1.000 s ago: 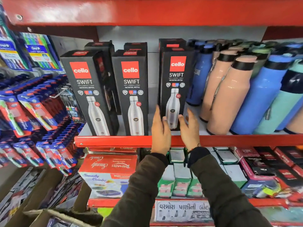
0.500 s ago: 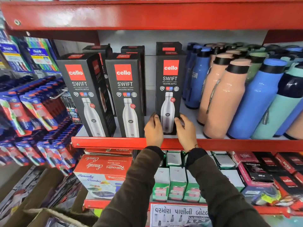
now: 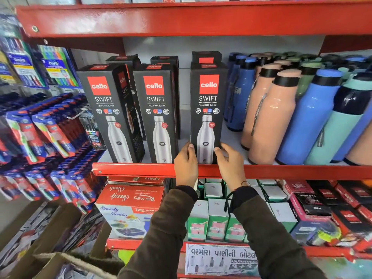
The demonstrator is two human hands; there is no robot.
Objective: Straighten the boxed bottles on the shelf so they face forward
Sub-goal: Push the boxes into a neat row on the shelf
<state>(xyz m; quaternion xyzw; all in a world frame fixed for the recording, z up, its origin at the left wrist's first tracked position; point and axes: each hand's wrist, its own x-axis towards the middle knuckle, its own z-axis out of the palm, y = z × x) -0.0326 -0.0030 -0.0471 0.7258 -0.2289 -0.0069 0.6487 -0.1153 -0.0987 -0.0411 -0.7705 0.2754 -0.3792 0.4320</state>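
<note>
black cardboard bottle box, right of three (image 3: 207,109), sits square at red shelf lip (image 3: 132,170); left hand (image 3: 186,164) and right hand (image 3: 231,165) grasp its base. leftmost box (image 3: 104,109) remains angled.

This is a shop, a general store selling household goods. Red metal shelves (image 3: 281,171) carry rows of identical boxed bottles (image 3: 156,113) with printed brand fronts just above the fingers (image 3: 190,147), with loose coloured bottles (image 3: 308,121) packed in ranks to their right. To the left of the fingers hang many carded toothbrush packs (image 3: 50,133), and below them sit boxed lunch sets (image 3: 128,208), small cartons (image 3: 215,220) and a printed paper sign (image 3: 219,258) taped to the shelf edge.
</note>
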